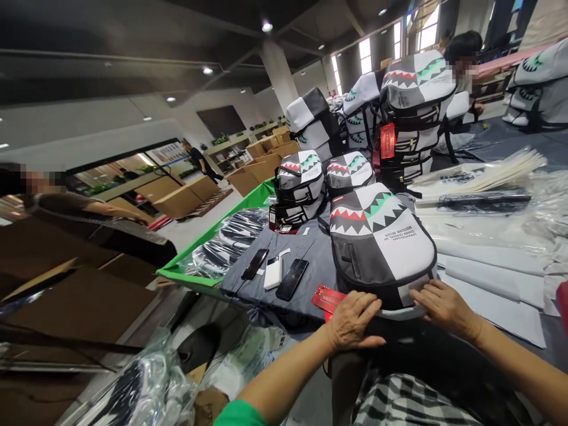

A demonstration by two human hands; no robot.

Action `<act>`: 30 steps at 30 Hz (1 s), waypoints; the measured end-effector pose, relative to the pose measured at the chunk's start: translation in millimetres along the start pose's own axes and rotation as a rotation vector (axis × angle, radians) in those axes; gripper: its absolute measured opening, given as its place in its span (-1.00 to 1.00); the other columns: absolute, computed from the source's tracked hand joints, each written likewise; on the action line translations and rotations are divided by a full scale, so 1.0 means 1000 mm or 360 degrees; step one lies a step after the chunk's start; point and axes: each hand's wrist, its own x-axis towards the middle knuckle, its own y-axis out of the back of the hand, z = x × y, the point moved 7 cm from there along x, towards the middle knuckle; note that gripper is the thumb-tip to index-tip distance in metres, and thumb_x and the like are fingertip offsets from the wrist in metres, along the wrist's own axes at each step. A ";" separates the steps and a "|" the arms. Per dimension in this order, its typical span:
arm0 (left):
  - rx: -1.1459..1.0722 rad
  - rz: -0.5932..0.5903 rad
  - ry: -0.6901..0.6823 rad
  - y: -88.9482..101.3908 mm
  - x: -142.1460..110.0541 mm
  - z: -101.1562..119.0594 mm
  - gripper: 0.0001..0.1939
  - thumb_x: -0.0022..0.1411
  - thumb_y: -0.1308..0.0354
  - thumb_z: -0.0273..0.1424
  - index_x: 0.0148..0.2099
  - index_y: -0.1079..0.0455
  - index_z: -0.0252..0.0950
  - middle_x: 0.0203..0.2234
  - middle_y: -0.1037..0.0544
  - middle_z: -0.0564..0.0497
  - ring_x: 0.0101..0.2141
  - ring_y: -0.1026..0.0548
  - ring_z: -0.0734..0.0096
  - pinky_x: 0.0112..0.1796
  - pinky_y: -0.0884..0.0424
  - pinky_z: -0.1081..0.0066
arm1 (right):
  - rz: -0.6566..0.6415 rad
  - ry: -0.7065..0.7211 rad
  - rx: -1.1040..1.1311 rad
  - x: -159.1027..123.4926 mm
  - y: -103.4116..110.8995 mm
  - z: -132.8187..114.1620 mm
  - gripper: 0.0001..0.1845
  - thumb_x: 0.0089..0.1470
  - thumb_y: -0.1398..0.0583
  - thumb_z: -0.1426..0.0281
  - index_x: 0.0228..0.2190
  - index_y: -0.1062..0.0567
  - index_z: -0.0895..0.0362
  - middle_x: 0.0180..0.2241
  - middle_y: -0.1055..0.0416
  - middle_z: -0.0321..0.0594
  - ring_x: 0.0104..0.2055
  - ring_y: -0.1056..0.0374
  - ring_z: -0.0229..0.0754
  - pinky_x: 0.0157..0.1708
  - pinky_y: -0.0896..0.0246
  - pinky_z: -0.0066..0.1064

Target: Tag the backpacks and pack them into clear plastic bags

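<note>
A backpack [381,248] in grey, white and black lies face up at the table's near edge, with red and green shark-tooth bands and small black print on its front. My left hand [355,322] has its fingers bent over the bag's near bottom edge, the thumb held apart below. At the near right corner, the curled fingers of my right hand [444,305] grip the bag's edge. A red hang tag [328,299] sticks out beside my left hand. The underside of the bag is hidden.
Two dark phones [293,279] [255,264] and a white power bank [273,272] lie to the left. Stacked backpacks [412,112] stand behind. Plastic bags [488,231] cover the right side. A green-rimmed bin [190,273] holds wrapped goods. Other people work nearby.
</note>
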 end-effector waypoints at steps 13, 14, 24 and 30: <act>-0.1910 -0.1319 0.1341 -0.080 0.097 0.029 0.01 0.43 0.66 0.04 -0.16 -0.53 -0.52 -0.51 -0.55 -0.21 -0.45 -0.57 0.26 -0.26 -0.55 0.26 | 0.0217 -0.0118 0.0067 -0.009 0.015 0.008 -0.78 0.32 -0.02 0.53 -0.25 -0.44 0.09 -0.57 -0.37 -0.34 -0.52 -0.28 -0.23 -0.35 -0.34 -0.36; -0.1945 -0.1305 0.1352 -0.075 0.093 0.029 -0.06 0.46 0.57 0.02 -0.12 -0.53 -0.53 -0.47 -0.56 -0.21 -0.47 -0.55 0.29 -0.27 -0.55 0.26 | 0.0212 -0.0166 0.0057 -0.011 0.015 0.009 -0.78 0.32 -0.01 0.51 -0.25 -0.44 0.08 -0.54 -0.39 -0.32 -0.50 -0.32 -0.23 -0.32 -0.36 -0.35; -0.1446 -0.0960 0.0958 -0.050 0.079 0.032 -0.69 0.40 0.01 -0.35 -0.23 -0.53 -0.35 -0.46 -0.59 -0.03 -0.44 -0.51 0.39 -0.30 -0.39 0.48 | -0.0029 -0.2233 0.1230 -0.099 0.023 0.014 -0.42 0.10 -0.23 -0.06 0.01 -0.49 0.05 -0.03 -0.55 -0.05 -0.02 -0.51 0.03 0.01 -0.44 -0.16; -0.1121 -0.0956 0.0692 -0.060 0.078 0.045 -0.74 0.40 0.02 -0.41 -0.11 -0.52 -0.31 -0.41 -0.62 -0.03 -0.38 -0.56 0.34 -0.35 -0.37 0.52 | -0.0130 -0.2789 0.2054 -0.084 -0.029 0.027 -0.55 -0.19 -0.40 0.03 -0.58 -0.43 0.13 -0.57 -0.41 -0.24 -0.49 -0.33 -0.22 -0.38 -0.32 -0.39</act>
